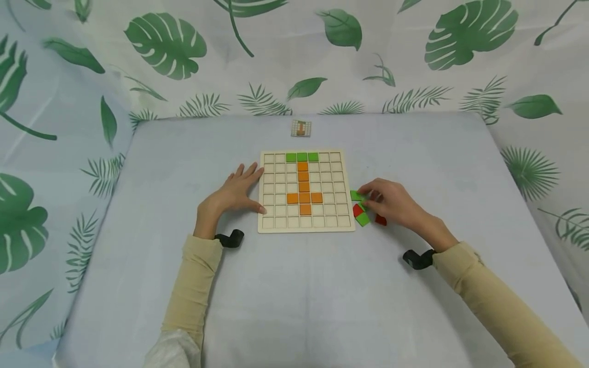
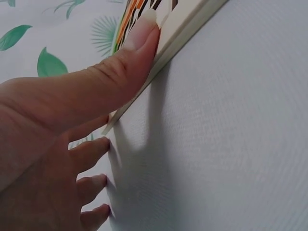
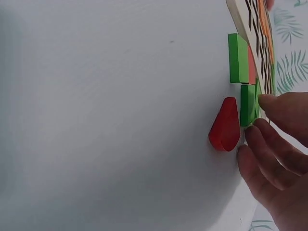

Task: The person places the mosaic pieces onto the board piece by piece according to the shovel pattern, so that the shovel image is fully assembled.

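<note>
A square grid board (image 1: 276, 229) lies near the middle of the table (image 1: 391, 317), its far edge closer to the table's far edge. Three green squares (image 1: 301, 157) sit in its far row; below them orange squares (image 1: 304, 187) form a column with one arm to each side.

The left hand (image 1: 233, 191) is spread wide, thumb resting on the board near its left edge, index fingertip at that edge; it grips nothing, and the thumb hides part of the rim in the left wrist view. The right hand (image 1: 391, 202) is bent, thumb and fingertips only slightly apart, over the loose pieces by the board's right edge. These partly cover a small green piece, and whether they pinch it cannot be told. Just beside it lie a red piece (image 1: 358, 210) and other green pieces (image 1: 363, 219); another red piece (image 1: 381, 220) is partly hidden under the hand.

A small card (image 1: 301, 128) lies by the far edge, its details too small to read. Wide stretches of tabletop run to the left and right edges; the near edge is cut off.
</note>
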`<state>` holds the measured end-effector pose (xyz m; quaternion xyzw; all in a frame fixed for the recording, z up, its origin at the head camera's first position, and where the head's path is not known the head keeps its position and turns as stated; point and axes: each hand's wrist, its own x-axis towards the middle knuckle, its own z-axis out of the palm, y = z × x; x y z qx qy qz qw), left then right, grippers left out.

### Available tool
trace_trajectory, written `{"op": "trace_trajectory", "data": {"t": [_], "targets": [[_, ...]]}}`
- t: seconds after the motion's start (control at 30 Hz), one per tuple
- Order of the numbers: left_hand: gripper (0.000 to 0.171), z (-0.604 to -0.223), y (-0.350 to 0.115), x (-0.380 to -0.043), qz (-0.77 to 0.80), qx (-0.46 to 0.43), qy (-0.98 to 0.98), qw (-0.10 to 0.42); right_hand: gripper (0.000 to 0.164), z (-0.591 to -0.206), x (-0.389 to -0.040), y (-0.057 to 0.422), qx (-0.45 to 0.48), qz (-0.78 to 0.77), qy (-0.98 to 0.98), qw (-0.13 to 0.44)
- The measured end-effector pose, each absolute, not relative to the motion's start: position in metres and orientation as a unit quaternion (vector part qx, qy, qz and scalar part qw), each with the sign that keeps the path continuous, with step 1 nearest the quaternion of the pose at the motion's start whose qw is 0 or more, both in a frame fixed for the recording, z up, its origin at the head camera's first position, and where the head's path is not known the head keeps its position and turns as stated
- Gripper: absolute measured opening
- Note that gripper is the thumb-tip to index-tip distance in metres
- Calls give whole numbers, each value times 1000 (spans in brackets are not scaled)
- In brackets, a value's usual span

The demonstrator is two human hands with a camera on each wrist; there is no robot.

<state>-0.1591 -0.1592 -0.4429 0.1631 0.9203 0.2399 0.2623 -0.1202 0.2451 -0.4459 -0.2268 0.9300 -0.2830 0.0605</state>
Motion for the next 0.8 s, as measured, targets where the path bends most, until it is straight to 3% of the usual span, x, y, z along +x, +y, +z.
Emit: {"op": "trace_trajectory", "data": {"t": [0.27,0.8], "targets": [[114,-443,-158,-158,235,158,924,258,35,-446,-129,238,-208,-276,935,82],[114,-442,-156,-158,237,155,923,260,32,-448,-131,238,-189,-284,936,87]]}}
